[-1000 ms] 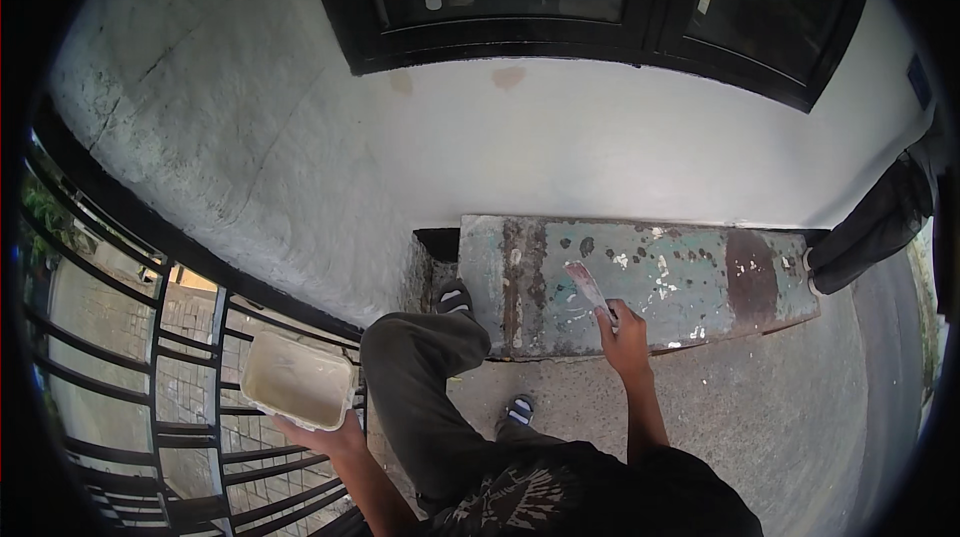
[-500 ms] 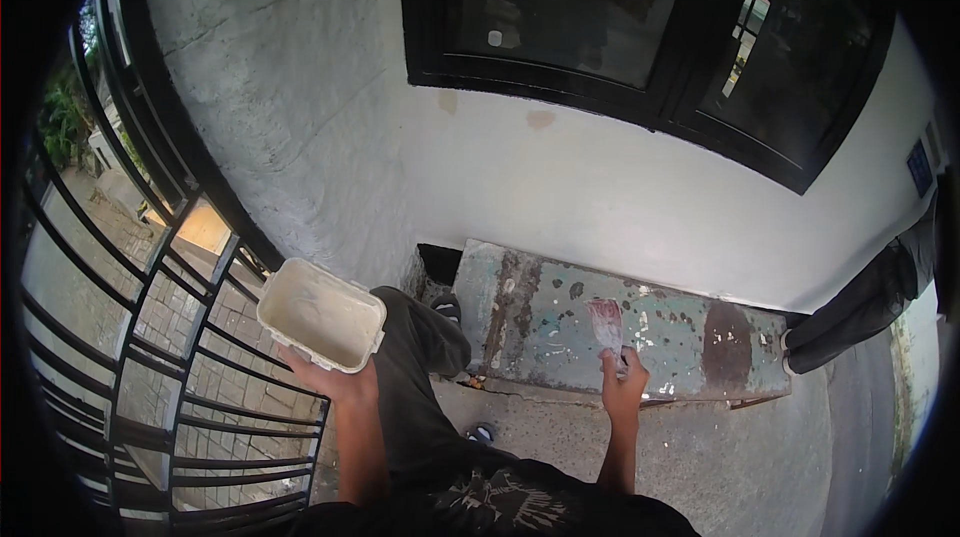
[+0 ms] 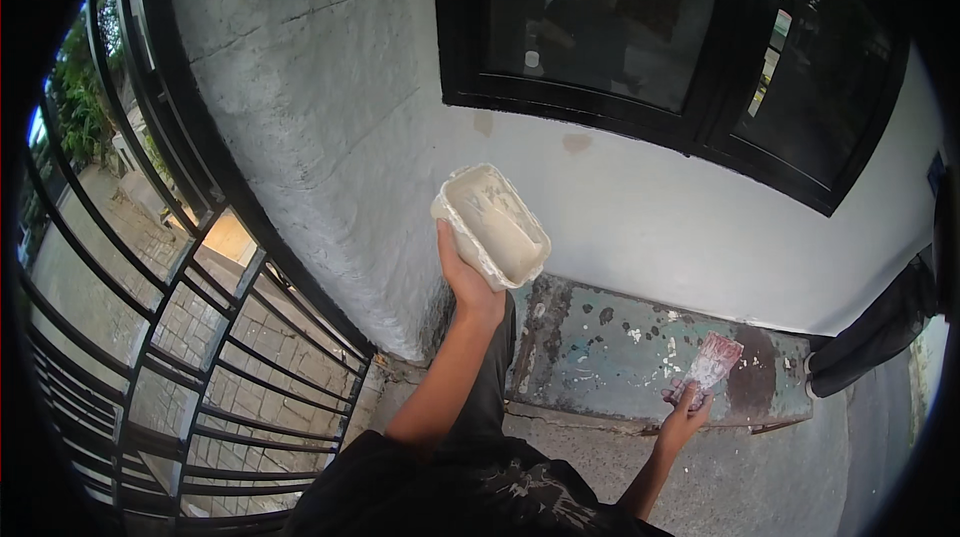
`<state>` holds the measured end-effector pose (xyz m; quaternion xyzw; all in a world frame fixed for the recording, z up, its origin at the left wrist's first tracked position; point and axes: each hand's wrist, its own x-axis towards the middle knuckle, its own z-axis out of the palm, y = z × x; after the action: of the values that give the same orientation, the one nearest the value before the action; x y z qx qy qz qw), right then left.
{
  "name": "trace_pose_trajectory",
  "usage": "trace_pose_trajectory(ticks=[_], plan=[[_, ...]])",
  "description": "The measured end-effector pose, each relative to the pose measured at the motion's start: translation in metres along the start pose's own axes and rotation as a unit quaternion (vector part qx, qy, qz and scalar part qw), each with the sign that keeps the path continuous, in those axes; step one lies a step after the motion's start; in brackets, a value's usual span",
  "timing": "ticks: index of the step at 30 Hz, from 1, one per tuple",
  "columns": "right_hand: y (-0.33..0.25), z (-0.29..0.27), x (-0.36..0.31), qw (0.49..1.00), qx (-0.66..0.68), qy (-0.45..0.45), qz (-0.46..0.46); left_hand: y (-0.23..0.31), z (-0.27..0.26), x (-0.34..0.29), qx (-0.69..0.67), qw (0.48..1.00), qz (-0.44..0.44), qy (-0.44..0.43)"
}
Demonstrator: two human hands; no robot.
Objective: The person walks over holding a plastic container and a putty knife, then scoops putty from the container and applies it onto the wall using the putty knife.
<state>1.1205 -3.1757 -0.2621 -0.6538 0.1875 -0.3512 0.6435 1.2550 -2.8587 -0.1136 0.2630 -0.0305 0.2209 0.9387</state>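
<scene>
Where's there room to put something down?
Try the stained but bare slab between the leg and the scraper, or the ground right of the right forearm. It's crowded where the tub, left hand and leg bunch up, and where the right hand holds the scraper.

A worn grey-green slab [image 3: 598, 377] bears white splashes [image 3: 672, 316], dark spots [image 3: 606, 315] and a broad reddish-brown patch [image 3: 752, 385]

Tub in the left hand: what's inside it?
Pale paste shows inside the tub, smeared up its walls. The bottom beneath the paste is covered, so I can't tell how deep it lies.
</scene>
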Motion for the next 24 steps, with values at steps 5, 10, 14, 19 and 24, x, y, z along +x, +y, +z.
trace_pose_trajectory(ticks=[5,10,14,19,24], plan=[[0.001,0.018,-0.004,0.998,-0.007,0.053,-0.021,-0.101,-0.005,0.036,0.018,0.987,-0.157,-0.038],[0.013,0.028,0.001,0.990,-0.044,0.129,-0.025,-0.187,-0.010,0.074,0.076,0.943,-0.304,-0.115],[0.029,0.032,0.002,0.979,-0.040,0.196,-0.041,-0.244,-0.001,0.095,0.149,0.898,-0.369,-0.187],[0.026,0.084,-0.002,0.951,-0.088,0.295,-0.019,-0.340,-0.051,0.109,0.183,0.798,-0.498,-0.285],[0.027,0.150,0.011,0.962,-0.169,0.212,0.015,-0.400,-0.154,0.110,0.066,0.794,-0.575,-0.185]])
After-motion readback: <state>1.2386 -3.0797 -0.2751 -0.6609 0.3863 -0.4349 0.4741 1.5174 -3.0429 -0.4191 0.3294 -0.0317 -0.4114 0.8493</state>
